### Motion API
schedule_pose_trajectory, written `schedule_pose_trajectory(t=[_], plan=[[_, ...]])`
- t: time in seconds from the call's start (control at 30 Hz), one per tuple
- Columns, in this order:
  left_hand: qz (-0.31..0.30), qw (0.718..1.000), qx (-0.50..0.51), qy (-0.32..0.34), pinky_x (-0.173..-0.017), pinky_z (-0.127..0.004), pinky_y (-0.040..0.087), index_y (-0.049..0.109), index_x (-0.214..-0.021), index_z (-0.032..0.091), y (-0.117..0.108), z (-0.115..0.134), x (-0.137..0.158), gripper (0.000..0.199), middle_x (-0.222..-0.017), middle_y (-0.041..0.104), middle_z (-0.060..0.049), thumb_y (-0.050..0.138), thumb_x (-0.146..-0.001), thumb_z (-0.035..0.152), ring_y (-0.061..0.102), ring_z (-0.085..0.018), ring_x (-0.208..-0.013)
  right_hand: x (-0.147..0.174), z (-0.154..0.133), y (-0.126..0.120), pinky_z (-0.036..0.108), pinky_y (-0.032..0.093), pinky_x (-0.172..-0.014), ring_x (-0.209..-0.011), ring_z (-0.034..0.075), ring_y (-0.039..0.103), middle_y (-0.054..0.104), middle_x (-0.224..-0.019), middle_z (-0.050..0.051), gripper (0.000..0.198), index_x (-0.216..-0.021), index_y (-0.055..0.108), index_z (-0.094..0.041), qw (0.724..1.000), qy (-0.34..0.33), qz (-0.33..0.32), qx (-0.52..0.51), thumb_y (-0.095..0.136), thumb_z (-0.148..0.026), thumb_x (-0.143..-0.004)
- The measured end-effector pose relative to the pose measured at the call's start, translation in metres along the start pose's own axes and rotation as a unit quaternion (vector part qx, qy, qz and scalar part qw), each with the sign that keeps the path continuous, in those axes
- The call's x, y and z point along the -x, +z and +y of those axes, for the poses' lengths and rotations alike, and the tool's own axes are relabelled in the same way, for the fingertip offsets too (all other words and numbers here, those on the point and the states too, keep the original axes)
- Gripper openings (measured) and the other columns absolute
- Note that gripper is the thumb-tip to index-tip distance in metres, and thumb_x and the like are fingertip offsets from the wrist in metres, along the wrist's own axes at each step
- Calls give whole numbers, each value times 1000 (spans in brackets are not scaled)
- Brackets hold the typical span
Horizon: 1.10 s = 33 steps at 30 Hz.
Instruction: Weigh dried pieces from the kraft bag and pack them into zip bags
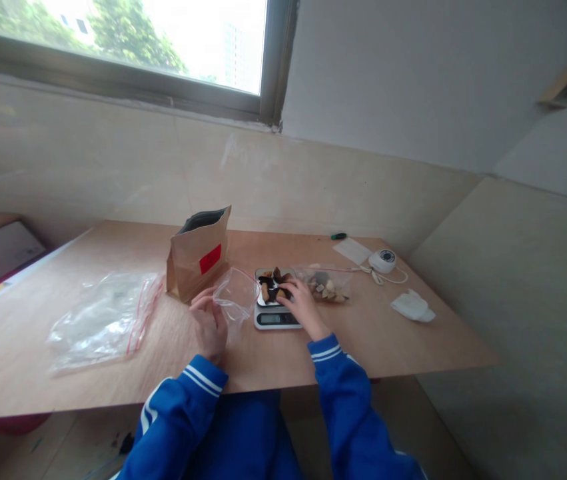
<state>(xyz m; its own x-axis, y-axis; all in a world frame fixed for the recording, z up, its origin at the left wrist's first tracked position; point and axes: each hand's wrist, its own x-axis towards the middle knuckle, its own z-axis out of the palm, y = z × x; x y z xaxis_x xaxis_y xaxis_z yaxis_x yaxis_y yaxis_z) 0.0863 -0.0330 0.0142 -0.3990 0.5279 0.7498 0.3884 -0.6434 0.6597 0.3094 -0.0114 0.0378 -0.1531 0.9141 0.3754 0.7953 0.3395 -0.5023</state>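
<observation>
My left hand [209, 327] is closed on the edge of a clear zip bag [236, 293] with a red seal line, whose mouth faces the scale. A white digital kitchen scale [278, 320] stands in front of me with a small display on its near side. Several dark brown and tan dried pieces [266, 288], perhaps dried mushroom, lie on its plate. My right hand [303, 303] reaches over the plate, its fingers and thumb curled around some of these pieces. Just right of the scale, partly behind my hand, lies a clear zip bag of pale dried pieces [330, 287].
A brown paper pouch [196, 257] with a red label stands open behind my left hand. Flat clear bags [106, 317] lie at left. To the right are a white dome camera [383, 261] with its cable, white paper [352, 251], a crumpled tissue [413, 306] and a green-handled tool [338, 236].
</observation>
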Motion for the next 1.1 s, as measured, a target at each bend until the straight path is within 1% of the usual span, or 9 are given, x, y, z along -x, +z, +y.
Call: schedule_pose_trajectory(t=[0.23, 0.4, 0.57, 0.67, 0.77, 0.87, 1.0, 1.07, 1.1], plan=[[-14, 1000, -15, -8, -84, -39, 50, 41, -98, 22, -1, -4, 2, 12, -110, 55, -8, 48, -89, 26, 56, -16, -105, -2, -8, -9, 39, 46, -92, -101, 24, 58, 61, -104, 9, 23, -99, 69, -21, 992, 20, 82, -98, 68, -27, -77], [-40, 999, -22, -15, -85, -41, 50, 40, -101, 21, 0, -12, 6, 15, -112, 53, -8, 48, -89, 25, 56, -18, -107, -8, -46, -31, 36, 48, -92, -104, 22, 58, 62, -107, 8, 26, -101, 68, -22, 976, 11, 117, -183, 68, -32, -77], [-53, 998, -34, 11, -85, -41, 50, 41, -102, 21, 0, -13, 7, 16, -113, 53, -8, 48, -88, 21, 56, -18, -106, -15, -95, -45, 37, 44, -98, -111, 21, 55, 58, -116, 6, 27, -105, 67, -27, 983, -58, 63, -160, 68, -28, -78], [-51, 998, -30, 27, -83, -40, 51, 40, -103, 21, 1, -12, 7, 18, -113, 53, -8, 48, -88, 19, 56, -18, -107, -17, -114, -39, 42, 39, -103, -116, 23, 51, 56, -119, 7, 28, -106, 67, -27, 989, -87, 0, -121, 67, -20, -78], [-38, 999, -9, 25, -82, -41, 52, 38, -102, 22, 2, -12, 7, 17, -114, 52, -9, 48, -88, 20, 57, -18, -105, -16, -126, -30, 39, 39, -104, -118, 21, 50, 57, -122, 7, 32, -111, 64, -24, 980, -120, -66, -147, 61, -14, -81], [-21, 999, 25, -5, -81, -40, 52, 36, -100, 23, 4, -11, 8, 16, -114, 52, -10, 48, -89, 25, 58, -19, -104, -17, -127, -27, 32, 41, -101, -114, 16, 54, 60, -117, 6, 32, -115, 61, -22, 963, -145, -71, -218, 51, -13, -86], [10, 999, 26, -28, -80, -34, 52, 36, -98, 24, 4, -9, 8, 15, -114, 53, -7, 48, -89, 26, 59, -16, -103, -24, -103, -25, 30, 45, -96, -107, 16, 57, 61, -109, 6, 36, -109, 63, -21, 964, -103, 58, -240, 38, -9, -86], [27, 999, 19, -18, -79, -33, 52, 36, -99, 24, 4, -7, 7, 15, -115, 53, -6, 48, -89, 25, 58, -15, -103, -28, -84, -18, 30, 46, -94, -107, 17, 57, 60, -110, 7, 37, -110, 62, -20, 969, -71, 83, -220, 38, -9, -83], [35, 999, 20, -10, -78, -33, 52, 36, -100, 25, 4, -7, 7, 16, -115, 53, -6, 48, -89, 24, 58, -15, -103, -29, -74, -12, 32, 45, -95, -109, 18, 55, 59, -113, 8, 36, -112, 61, -20, 975, -60, 74, -203, 41, -12, -83]])
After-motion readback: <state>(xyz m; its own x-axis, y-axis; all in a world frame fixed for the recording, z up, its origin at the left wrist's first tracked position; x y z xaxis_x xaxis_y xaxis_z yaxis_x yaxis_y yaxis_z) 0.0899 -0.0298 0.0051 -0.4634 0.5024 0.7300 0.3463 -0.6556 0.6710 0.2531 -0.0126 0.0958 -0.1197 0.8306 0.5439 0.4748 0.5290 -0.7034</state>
